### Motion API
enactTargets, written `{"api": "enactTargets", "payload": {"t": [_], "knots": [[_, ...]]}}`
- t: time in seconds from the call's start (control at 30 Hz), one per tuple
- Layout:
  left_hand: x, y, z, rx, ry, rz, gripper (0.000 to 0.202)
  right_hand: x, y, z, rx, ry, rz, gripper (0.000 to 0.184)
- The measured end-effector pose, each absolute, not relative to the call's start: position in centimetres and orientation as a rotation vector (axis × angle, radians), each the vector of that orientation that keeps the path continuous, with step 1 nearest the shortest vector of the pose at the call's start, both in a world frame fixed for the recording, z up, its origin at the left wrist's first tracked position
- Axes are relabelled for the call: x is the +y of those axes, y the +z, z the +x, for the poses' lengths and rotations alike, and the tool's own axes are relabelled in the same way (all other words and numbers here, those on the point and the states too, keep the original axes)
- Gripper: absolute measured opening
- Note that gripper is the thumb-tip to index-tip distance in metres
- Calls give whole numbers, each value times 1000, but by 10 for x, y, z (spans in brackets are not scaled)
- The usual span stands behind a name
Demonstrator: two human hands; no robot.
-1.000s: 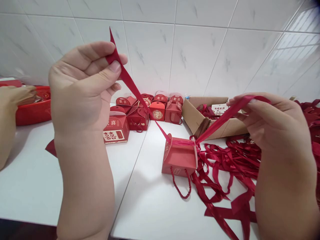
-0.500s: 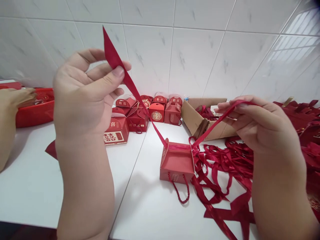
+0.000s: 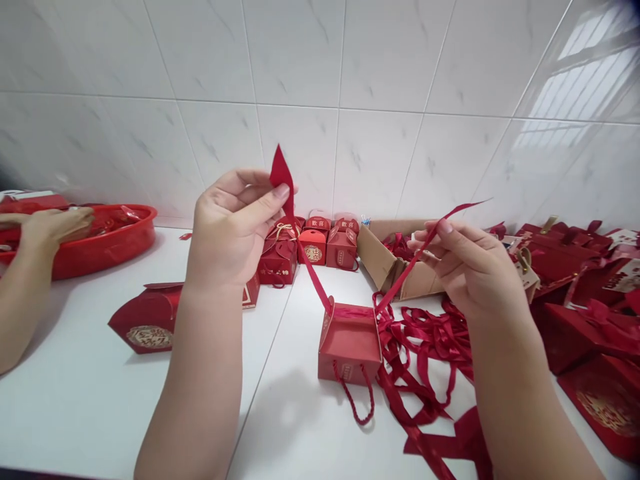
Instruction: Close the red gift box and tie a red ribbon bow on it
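Observation:
A small red gift box (image 3: 351, 343) stands on the white table, a twisted rope handle (image 3: 356, 407) hanging over its near side. Through its top runs a red ribbon (image 3: 314, 277), rising from both sides in a V. My left hand (image 3: 245, 223) pinches one end between thumb and fingers, with the tip sticking up above. On the other side, my right hand (image 3: 463, 257) pinches the opposite end, its tail pointing right. Both hands are above the box and apart from it.
Loose red ribbons (image 3: 425, 373) lie right of the box. Behind are a cardboard box (image 3: 425, 280) and several small red boxes (image 3: 343, 245). A red box (image 3: 150, 320) lies left. Another person's hand (image 3: 55, 233) reaches into a red basin (image 3: 125, 240). Finished-looking red boxes (image 3: 600, 400) crowd the right.
My left hand has come down and right, toward the middle. My right hand has shifted slightly left, and the ribbon's right tail now shows above it. The view has tilted up and widened leftward.

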State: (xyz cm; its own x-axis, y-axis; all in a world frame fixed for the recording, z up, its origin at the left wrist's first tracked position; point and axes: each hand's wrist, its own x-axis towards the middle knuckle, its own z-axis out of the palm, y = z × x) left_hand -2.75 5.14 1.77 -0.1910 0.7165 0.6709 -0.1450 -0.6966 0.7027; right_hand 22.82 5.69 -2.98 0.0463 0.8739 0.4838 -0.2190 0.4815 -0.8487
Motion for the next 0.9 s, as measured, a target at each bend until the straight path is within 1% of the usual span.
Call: {"api": "enactTargets", "payload": {"t": [0.17,0.33,0.43,0.6,0.8,0.9], "knots": [[51,23,-13,658,1844,1514,19,52,-19,220,-1222,946,-674,12],[51,19,-4,646,1758,1513,24,52,-9,214,-1240,862,-706,16],[51,18,1,643,1757,1528,23,50,-4,209,-1263,883,-687,16],[54,20,15,616,1697,1607,12,46,7,197,-1340,959,-727,15],[54,25,29,738,1502,1779,12,49,16,189,-1491,1041,-661,8],[54,27,34,794,1555,1842,17,49,16,189,-1500,1132,-601,9]]}}
